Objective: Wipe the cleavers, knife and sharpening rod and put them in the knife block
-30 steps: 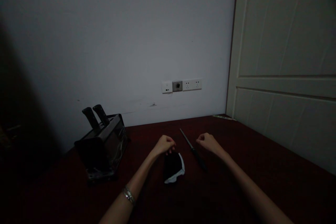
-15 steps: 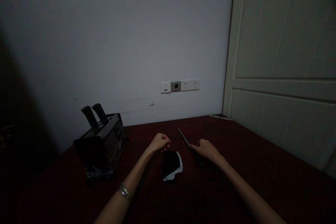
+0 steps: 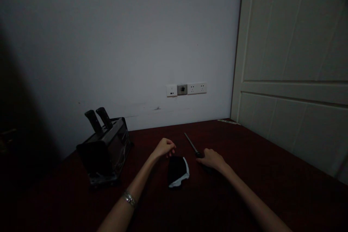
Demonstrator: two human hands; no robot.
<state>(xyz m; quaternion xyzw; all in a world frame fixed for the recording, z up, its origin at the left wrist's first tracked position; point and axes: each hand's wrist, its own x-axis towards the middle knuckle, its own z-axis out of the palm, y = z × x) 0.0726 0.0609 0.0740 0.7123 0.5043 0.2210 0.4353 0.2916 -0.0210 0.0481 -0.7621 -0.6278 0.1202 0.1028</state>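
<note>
My right hand (image 3: 213, 159) is closed over the dark handle of a sharpening steel (image 3: 191, 142), which lies slanted on the table with its thin grey rod pointing away to the left. Part of the handle is hidden under my palm. My left hand (image 3: 164, 147) rests just behind a folded black cloth (image 3: 176, 170) with a pale edge. Its fingers are loosely curled in, close to the cloth's far edge, and nothing shows in them. A bracelet is on my left wrist.
On the left stands a dark knife block (image 3: 108, 152) with two black-handled knives (image 3: 99, 119) in its top. Behind the dark red table (image 3: 152, 130) is a wall with a row of sockets (image 3: 186, 89). A white panelled door (image 3: 293, 90) borders the right side.
My right hand has slid slightly back along the steel's handle, so more of the handle's front end shows. My left hand, the cloth and the knife block look nearly unchanged.
</note>
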